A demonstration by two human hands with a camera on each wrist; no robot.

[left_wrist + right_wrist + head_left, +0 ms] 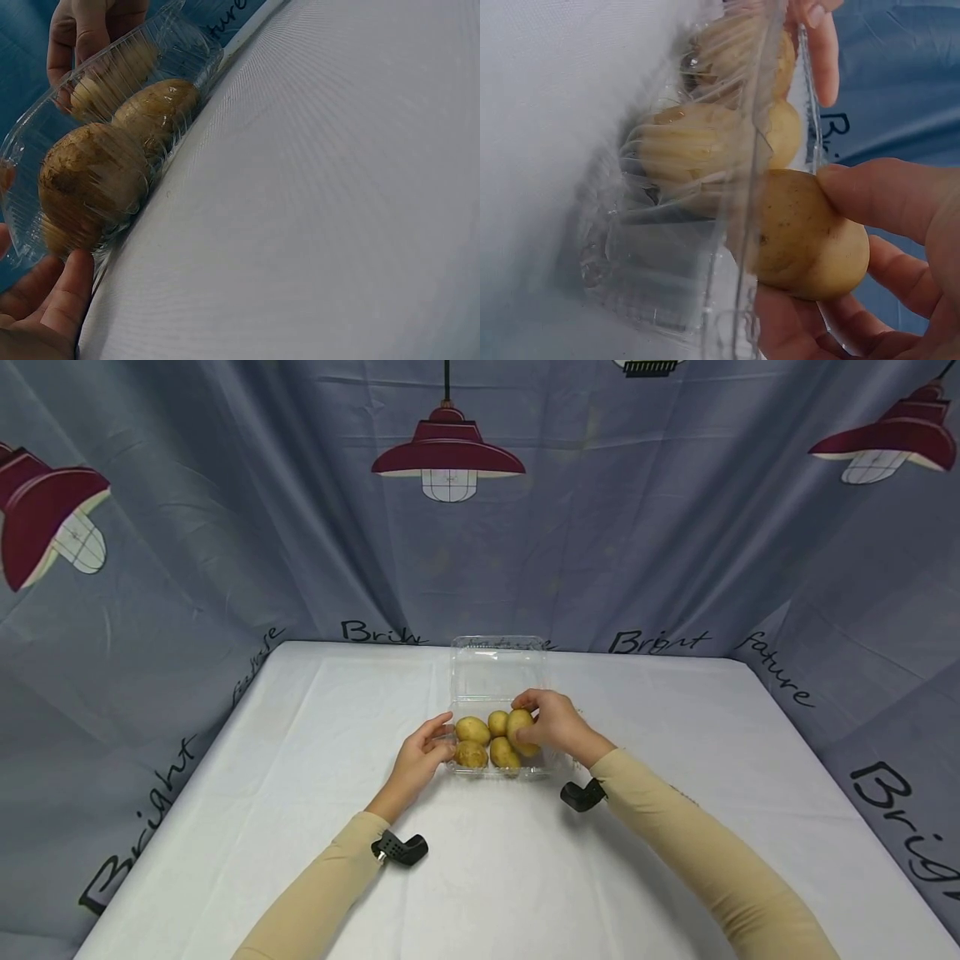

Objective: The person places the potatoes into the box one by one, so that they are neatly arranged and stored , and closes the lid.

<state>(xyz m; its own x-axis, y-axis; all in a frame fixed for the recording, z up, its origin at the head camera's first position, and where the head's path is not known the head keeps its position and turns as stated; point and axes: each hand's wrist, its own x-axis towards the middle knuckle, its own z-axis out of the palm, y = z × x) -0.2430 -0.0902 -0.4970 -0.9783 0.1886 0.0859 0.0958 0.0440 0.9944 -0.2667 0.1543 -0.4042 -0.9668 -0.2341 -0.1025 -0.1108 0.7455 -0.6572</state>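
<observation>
A clear plastic clamshell box (536, 771) lies on the table with its lid (498, 677) raised at the back. Several yellow-brown potatoes (472, 730) are inside it, towards the left and middle. My right hand (557, 724) grips one potato (810, 238) between thumb and fingers at the box's right part; the right wrist view shows it partly above the rim. At the opposite end, my left hand (422, 757) touches the left wall with its fingers fairly straight. A brown-marked potato (91, 176) shows through the box wall in the left wrist view.
A white cloth covers the table (495, 868) around the box. Behind it hangs a blue-grey curtain (600, 543) printed with red lamps and lettering. Each wrist wears a black camera, such as the one on the left wrist (401, 848).
</observation>
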